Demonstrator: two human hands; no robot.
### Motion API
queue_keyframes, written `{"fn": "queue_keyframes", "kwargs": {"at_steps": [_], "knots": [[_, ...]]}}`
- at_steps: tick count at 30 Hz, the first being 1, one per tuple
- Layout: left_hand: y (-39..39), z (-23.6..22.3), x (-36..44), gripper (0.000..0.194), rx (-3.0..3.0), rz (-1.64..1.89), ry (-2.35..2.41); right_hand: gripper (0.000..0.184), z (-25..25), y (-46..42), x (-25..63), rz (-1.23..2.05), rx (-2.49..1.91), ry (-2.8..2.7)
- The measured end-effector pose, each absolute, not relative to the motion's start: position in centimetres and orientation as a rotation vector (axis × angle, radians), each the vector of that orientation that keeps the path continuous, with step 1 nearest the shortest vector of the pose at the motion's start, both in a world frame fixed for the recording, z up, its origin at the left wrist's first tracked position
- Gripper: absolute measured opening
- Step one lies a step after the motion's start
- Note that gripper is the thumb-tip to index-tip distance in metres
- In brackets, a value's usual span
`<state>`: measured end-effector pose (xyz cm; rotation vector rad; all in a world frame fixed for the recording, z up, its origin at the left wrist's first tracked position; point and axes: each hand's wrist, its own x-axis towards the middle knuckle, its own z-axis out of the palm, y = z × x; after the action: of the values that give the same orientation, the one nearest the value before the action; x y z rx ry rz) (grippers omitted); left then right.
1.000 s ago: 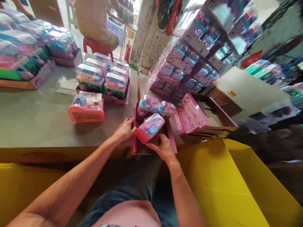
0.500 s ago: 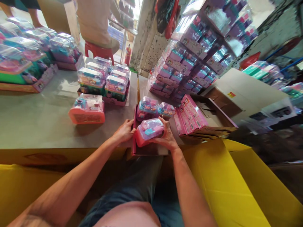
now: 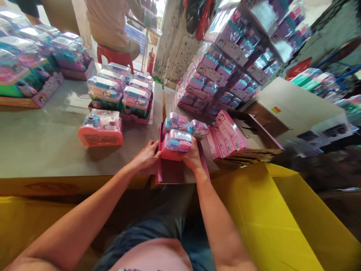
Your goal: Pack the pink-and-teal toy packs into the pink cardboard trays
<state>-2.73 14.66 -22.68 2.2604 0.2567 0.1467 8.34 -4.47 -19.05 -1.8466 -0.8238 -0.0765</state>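
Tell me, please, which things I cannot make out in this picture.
All in the head view:
Right hand: some fingertips, hidden by the held case.
Floor of the tray below this case: hidden by the case.
Print on the lone case: too blurred to read.
Sitting person: head cut off by the top edge.

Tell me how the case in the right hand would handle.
The case looks stiff, judging by its boxy shell. Its shiny, clear top may be slippery. With flat-looking sides, it probably won't roll.
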Motion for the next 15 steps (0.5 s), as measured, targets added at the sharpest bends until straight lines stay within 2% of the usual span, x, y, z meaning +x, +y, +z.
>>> {"fn": "queue_keyframes", "kwargs": {"at_steps": [5, 10, 15], "knots": [[15.0, -22.5, -3.4, 0.054, 2.21, 0.15, 0.146, 0.092, -20.3, -3.1, 8.1, -0.194, -1.911, -0.768], [13.1, -21.5, -3.7, 0.068, 2.333, 0.139, 0.273, 0.094, -20.8, -3.2, 8.3, -0.011, -1.715, -0.821], [11.8, -20.9, -3.7, 0.066, 2.414, 0.132, 0.321, 0.088, -20.8, -2.7, 9.0, 0.033, -1.69, -0.836]]}}
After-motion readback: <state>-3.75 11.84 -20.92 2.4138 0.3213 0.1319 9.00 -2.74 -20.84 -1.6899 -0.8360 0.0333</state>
